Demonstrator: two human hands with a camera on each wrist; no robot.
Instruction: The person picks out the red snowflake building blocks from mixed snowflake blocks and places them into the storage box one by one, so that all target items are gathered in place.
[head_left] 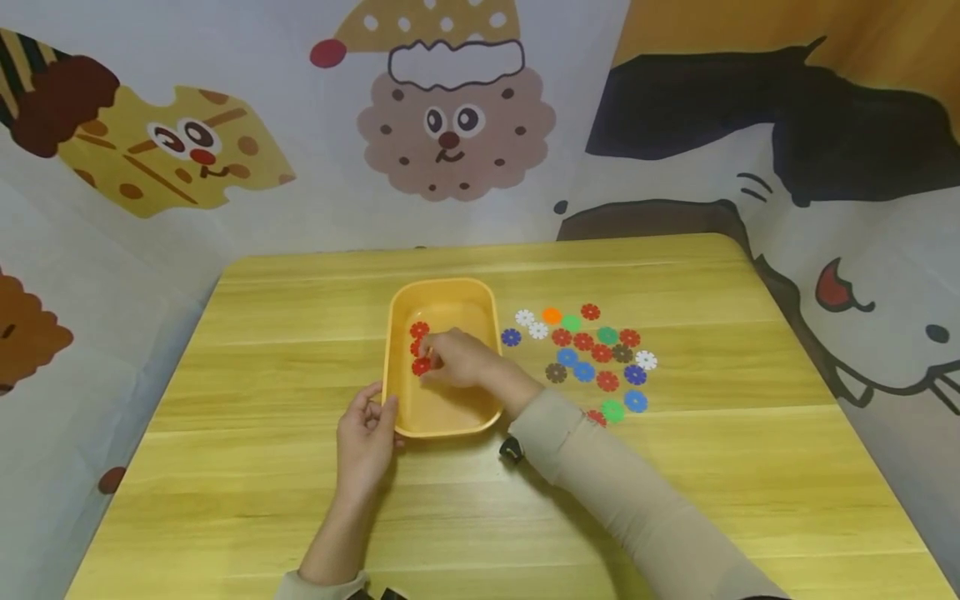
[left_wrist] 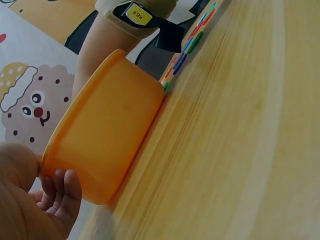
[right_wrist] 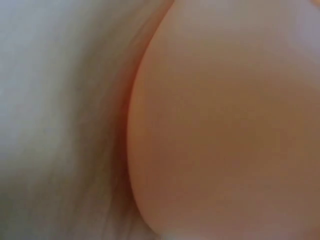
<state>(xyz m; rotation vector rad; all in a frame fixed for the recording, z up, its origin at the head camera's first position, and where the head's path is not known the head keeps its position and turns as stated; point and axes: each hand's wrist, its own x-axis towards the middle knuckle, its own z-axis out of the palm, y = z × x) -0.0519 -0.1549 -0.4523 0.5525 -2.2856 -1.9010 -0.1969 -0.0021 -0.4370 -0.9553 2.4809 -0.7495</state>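
Wall (head_left: 300, 217): pale, printed with cartoon figures; stands beyond the far edge of the counter.
Counter (head_left: 292, 350): yellow wood grain; carries tray and discs.
Tray (head_left: 457, 310): yellow-orange, rounded corners, upright near the counter's middle.
Sleeve (head_left: 637, 492): beige, on the right arm, reaching in from the near right.
Right hand (head_left: 461, 358): inside the tray, over its right rim, fingers bent down at the red discs; cannot tell whether it pinches one. Right-wrist view too blurred to settle this.
Left hand (head_left: 365, 433): grasping the tray's near left side, fingers against the outer wall.
Loose discs (head_left: 602, 352): notched, mixed red, blue, green, white, brown, orange; spread on the counter right of the tray.
Red discs (head_left: 416, 347): three in a near-to-far row, left part of the tray floor.
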